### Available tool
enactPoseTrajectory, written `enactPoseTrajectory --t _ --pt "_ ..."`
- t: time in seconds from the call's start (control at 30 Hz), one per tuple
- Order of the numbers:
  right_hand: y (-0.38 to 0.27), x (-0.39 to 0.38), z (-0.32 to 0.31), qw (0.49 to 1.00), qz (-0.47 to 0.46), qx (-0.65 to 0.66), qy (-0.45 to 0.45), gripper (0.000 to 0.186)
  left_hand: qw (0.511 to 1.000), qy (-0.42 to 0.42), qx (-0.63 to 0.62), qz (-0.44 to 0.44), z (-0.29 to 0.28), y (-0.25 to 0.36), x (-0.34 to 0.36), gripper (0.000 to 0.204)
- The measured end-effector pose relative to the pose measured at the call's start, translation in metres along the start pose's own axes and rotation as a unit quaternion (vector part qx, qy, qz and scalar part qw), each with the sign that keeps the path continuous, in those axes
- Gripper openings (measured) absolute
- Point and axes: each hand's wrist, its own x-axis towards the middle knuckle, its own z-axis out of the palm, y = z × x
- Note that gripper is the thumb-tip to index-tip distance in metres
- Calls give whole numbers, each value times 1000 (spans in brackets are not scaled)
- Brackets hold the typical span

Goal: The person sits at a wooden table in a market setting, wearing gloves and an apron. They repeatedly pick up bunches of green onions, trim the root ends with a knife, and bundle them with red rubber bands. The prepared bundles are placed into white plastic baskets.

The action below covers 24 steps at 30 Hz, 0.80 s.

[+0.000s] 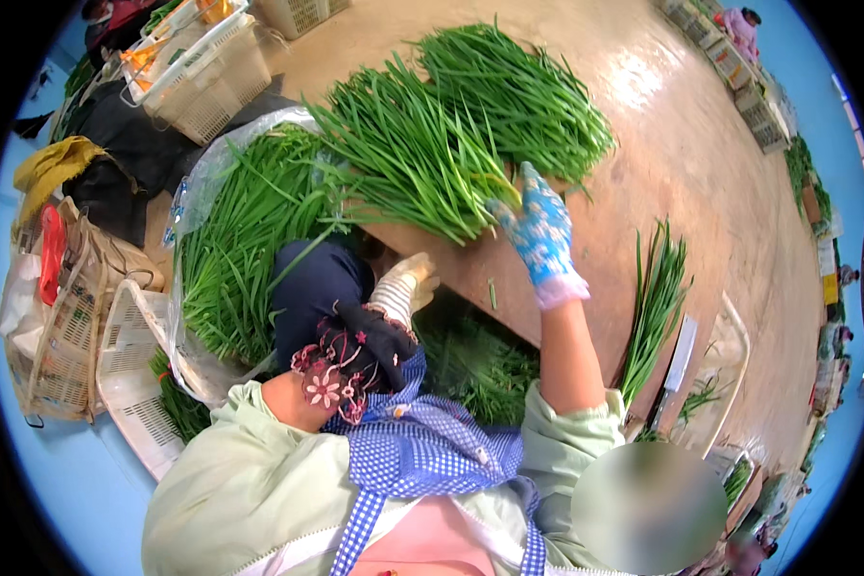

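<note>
My right hand (540, 235), in a blue flowered glove, reaches to the near edge of a heap of long green chives (403, 144) on a brown board. Its thumb and forefinger are apart, beside a yellowish leaf at the edge of the heap. My left hand (408, 286), in a cream glove with a striped cuff, is held low in front of the board, near my dark-clad knee. Its fingers look loosely apart, with nothing visible in them. Another chive heap (518, 101) lies just behind the first. A clear plastic bag (197, 202) full of chives stands at my left.
A small chive bundle (655, 307) and a knife (677, 360) with a broad blade lie on the right. Loose greens (480, 360) are below the board's near edge. White plastic crates (130, 350) stand on the left, another crate (206, 91) at the far left. People work in the distance.
</note>
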Motion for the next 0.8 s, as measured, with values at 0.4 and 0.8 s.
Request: enactPoseTrajectory --t 0.4,0.8 --pt "-41 -48 43 969 121 166 -138 60 987 120 -101 -18 -18 13 50 89" --pt "-32 -140 -35 938 147 201 -241 55 981 64 135 -121 -11 -32 -26 84"
